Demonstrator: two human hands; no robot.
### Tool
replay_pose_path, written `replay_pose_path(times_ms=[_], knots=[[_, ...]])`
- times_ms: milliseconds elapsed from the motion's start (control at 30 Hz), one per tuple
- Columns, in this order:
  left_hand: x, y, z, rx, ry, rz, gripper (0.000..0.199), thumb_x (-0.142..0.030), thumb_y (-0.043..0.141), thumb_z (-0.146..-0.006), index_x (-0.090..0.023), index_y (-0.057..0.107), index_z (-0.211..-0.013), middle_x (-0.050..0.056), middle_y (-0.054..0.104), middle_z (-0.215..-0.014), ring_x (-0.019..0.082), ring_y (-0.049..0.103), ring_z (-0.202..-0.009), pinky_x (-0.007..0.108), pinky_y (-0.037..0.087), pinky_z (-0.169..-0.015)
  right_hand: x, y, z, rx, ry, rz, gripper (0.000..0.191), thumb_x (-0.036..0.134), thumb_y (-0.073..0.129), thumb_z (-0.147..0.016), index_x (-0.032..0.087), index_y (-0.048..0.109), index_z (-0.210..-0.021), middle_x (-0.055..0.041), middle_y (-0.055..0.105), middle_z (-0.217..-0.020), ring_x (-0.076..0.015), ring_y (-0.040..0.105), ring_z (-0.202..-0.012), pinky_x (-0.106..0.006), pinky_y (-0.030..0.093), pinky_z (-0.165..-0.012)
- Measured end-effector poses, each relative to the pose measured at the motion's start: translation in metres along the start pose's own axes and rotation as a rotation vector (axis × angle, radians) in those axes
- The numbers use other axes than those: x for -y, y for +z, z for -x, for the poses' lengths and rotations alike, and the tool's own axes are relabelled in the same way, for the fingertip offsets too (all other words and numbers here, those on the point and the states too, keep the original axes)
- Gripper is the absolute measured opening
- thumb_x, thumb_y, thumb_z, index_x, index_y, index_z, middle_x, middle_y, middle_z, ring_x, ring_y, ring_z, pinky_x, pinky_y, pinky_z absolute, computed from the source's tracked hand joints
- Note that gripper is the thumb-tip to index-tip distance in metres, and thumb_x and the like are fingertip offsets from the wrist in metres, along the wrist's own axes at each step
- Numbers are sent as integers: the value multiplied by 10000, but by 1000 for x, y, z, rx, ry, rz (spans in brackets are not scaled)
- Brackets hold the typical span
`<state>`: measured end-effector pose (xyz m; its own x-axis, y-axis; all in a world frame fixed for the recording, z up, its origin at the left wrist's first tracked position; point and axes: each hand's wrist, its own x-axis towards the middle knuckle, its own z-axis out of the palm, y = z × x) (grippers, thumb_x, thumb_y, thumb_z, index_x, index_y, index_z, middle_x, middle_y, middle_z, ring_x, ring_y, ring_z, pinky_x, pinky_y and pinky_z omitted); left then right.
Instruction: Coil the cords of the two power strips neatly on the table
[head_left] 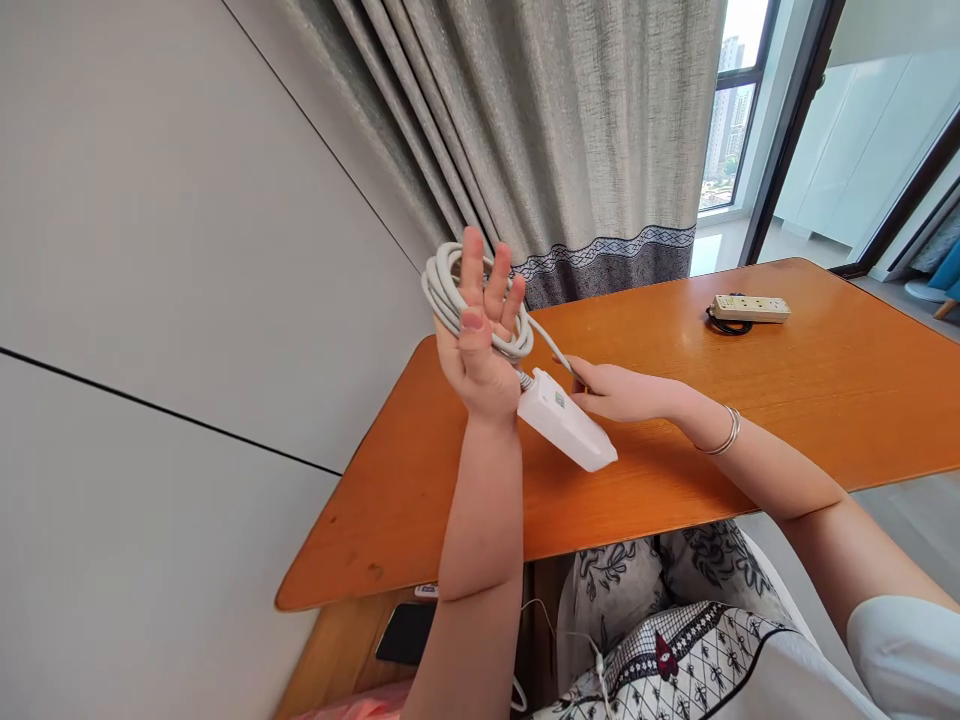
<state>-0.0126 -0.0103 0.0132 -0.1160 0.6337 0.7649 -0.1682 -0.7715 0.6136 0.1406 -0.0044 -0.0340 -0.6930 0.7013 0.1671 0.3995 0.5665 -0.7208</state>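
My left hand point(484, 345) is raised above the table, palm towards me, with its fingers upright and slightly apart. Loops of a pale grey power cord point(441, 285) are wound around this hand and carried on it. Below the palm a white power strip point(568, 428) hangs at a slant, joined to the cord. To its right, my right hand point(611, 388) pinches a length of the same cord that runs down from the coil. Part of the right fingertips is hidden behind the strip.
A second, beige power strip point(752, 309) with a black cord lies on the orange wooden table point(825, 400) at the far right. Behind stands a grey curtain point(600, 120), and a pale wall panel point(150, 250) is on the left. A dark phone point(405, 632) lies below the table's edge.
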Motion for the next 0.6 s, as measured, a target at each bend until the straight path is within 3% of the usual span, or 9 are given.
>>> replay_pose_path(times_ms=[67,133,267,433,600], knots=[[6,-6,-3,-3,8,-40,498,-716,536,-899,-357,619,-1234,-78,357,-1665,297,173,-1594,458,346,-1247,12,-1,5,14,105,329,487,166,491,-961,101,404,-1436,-120,734,-955,-208,664,-776,-300,463,-653],[15,-10,-6,-15,6,-57,532,-695,588,-878,-378,576,-1305,-46,347,-1674,278,252,-1575,446,324,-1263,25,-2,12,6,170,583,521,125,489,-944,86,415,-1458,-173,743,-1024,-256,689,-830,-321,434,-646],[37,-14,-7,-14,-32,-104,691,-681,674,-831,-312,532,-1397,92,337,-1677,330,373,-1519,493,422,-1185,47,-4,28,-75,68,852,344,74,449,-953,106,631,-1243,-173,728,-1033,-242,673,-854,-332,376,-667],[47,-12,-1,162,-165,-114,664,-606,693,-853,-313,549,-1432,104,488,-1582,345,557,-1382,417,570,-1014,53,-12,41,-305,-212,828,262,206,444,-1013,193,704,-1035,-78,707,-847,-188,601,-753,-317,326,-650],[41,-3,8,461,-150,-217,672,-650,611,-893,-265,560,-1441,104,597,-1478,333,564,-1358,474,472,-1129,44,-24,45,-552,-391,622,213,352,521,-994,203,673,-994,-18,690,-754,-157,570,-672,-287,366,-639]])
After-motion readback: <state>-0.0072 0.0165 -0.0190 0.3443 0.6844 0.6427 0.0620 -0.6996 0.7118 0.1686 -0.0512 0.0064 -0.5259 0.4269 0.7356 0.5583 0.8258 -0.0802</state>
